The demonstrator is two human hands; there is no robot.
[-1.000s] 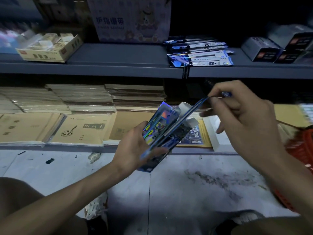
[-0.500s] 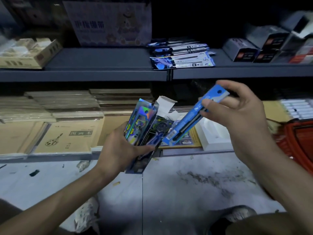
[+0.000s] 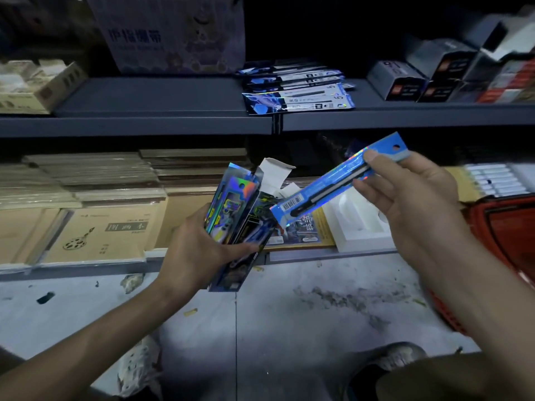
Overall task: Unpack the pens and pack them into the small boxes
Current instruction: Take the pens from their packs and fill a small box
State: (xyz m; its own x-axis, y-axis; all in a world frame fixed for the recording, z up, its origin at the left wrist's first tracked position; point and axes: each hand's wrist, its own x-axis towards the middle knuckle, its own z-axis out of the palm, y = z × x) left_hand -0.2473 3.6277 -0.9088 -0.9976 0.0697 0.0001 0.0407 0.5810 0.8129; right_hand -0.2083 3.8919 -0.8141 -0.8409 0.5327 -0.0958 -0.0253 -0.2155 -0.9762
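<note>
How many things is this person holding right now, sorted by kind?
Blue pen pack, right hand: 1
Holographic pack, left hand: 1
Dark open-flapped box, left hand: 1
Total: 3

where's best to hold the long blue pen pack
Pinch the long flat blue pen pack at its hang-hole end, coming from the right, as the right hand does: it slants down-left, leaving the barcode end free to lead toward the open holographic box in the left hand.

Grey shelves point(image 3: 150, 96), stained flr point(image 3: 289, 328), dim light
</note>
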